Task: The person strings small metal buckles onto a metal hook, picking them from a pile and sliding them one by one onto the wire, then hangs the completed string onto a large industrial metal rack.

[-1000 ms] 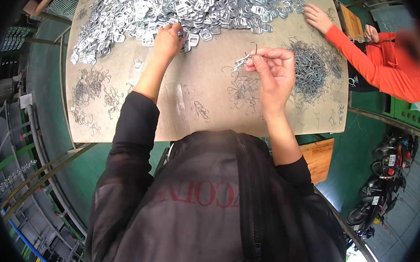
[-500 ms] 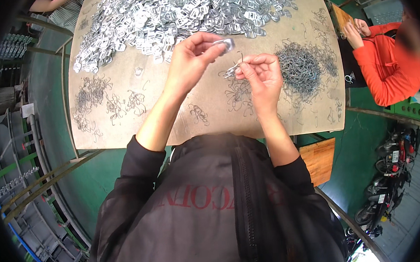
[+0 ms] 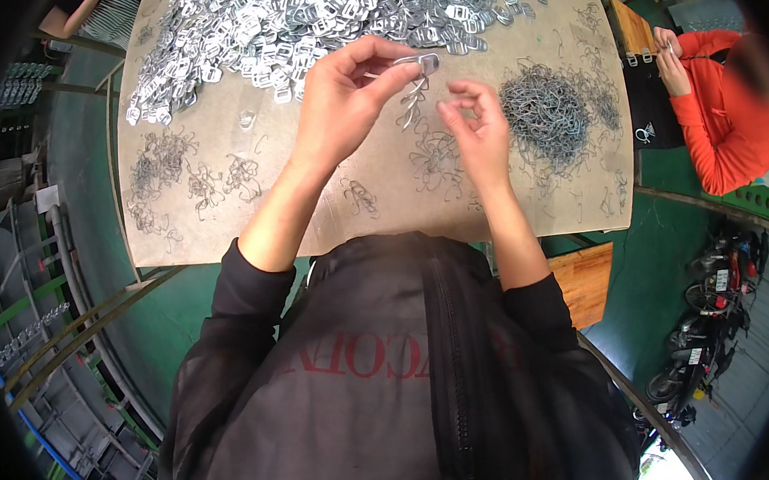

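My left hand (image 3: 339, 100) pinches a small shiny metal buckle (image 3: 428, 62) between thumb and fingers, above the middle of the table. Just below the buckle show a few bent wire hooks (image 3: 412, 109); whether they hang from it or from my fingers I cannot tell. My right hand (image 3: 481, 131) is a little to the right, its thumb and fingers apart and nothing visible between them. Beyond my hands spreads a large heap of similar metal buckles (image 3: 316, 22). A dense pile of dark wire hooks (image 3: 547, 117) lies right of my right hand.
Loose hooks (image 3: 161, 166) lie scattered on the left of the tan table (image 3: 303, 219). A co-worker in an orange top (image 3: 721, 109) sits at the right, and another person's arm (image 3: 70, 17) shows at the far left. Parked motorbikes (image 3: 699, 334) stand at lower right.
My right hand has let go of the wire hooks it pinched, and its fingers have spread. My left hand has moved slightly away from me and right with the buckle.
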Tool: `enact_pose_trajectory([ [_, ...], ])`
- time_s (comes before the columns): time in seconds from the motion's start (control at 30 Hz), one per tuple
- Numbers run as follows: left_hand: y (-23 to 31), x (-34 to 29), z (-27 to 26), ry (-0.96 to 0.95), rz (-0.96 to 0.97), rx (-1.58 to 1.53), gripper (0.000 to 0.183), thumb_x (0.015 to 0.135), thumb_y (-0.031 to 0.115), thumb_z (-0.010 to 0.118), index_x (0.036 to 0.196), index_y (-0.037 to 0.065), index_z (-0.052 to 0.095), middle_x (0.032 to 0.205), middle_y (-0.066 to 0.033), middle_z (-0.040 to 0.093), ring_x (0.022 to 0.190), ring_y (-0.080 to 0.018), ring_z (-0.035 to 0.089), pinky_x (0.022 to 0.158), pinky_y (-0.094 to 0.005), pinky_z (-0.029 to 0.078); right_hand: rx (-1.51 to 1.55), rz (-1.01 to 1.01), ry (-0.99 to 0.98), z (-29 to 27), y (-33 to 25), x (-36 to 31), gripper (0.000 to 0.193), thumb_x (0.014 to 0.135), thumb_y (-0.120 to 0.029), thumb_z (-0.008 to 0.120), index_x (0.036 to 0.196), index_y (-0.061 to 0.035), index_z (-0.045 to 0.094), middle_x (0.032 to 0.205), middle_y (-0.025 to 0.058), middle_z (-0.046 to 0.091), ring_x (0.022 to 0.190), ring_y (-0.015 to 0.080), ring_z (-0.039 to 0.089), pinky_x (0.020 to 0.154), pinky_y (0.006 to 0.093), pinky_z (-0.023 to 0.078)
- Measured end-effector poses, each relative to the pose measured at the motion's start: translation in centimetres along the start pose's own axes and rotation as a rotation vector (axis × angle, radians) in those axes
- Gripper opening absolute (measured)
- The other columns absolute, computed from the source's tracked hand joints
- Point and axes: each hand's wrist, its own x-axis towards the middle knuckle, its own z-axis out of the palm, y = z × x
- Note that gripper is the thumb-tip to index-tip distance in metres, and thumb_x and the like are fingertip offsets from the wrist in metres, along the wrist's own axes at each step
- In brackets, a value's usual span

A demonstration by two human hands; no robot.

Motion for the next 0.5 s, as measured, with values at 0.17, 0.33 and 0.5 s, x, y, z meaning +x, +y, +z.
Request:
enact_pose_trajectory([
  [0.17,0.0,0.3,-0.7,0.019,-0.007,0.018,0.013,0.082,0.009,0.068,0.094,0.003,0.068,0.087,-0.002,0.068,0.078,-0.0068,0.061,0.069,-0.0204,0.048,-0.734,0.245,-0.269,0.1,5.1,-1.2,0.011,0.077,-0.015,0.069,0.087,-0.0094,0.067,0.094,0.0056,0.063,0.082,0.0237,0.063,0.069,0.0375,0.049],
  [0.33,-0.1,0.3,-1.4,0.04,-0.031,0.034,0.013,0.082,0.009,0.068,0.094,0.003,0.067,0.085,-0.0015,0.067,0.077,-0.0062,0.061,0.067,-0.0195,0.047,-0.788,0.269,-0.252,2.0,6.4,-1.7,0.014,0.078,-0.02,0.07,0.087,-0.0104,0.067,0.091,0.0068,0.064,0.085,0.026,0.063,0.079,0.0413,0.045],
  [0.5,-0.2,0.1,-1.8,0.05,-0.032,-0.032,0.015,0.082,0.01,0.068,0.095,0.002,0.067,0.083,-0.0009,0.066,0.076,-0.0058,0.059,0.067,-0.0195,0.046,-0.882,0.314,-0.291,2.9,6.5,-1.6,0.016,0.079,-0.021,0.069,0.089,-0.0092,0.067,0.094,0.0096,0.063,0.091,0.0267,0.062,0.084,0.0435,0.042],
])
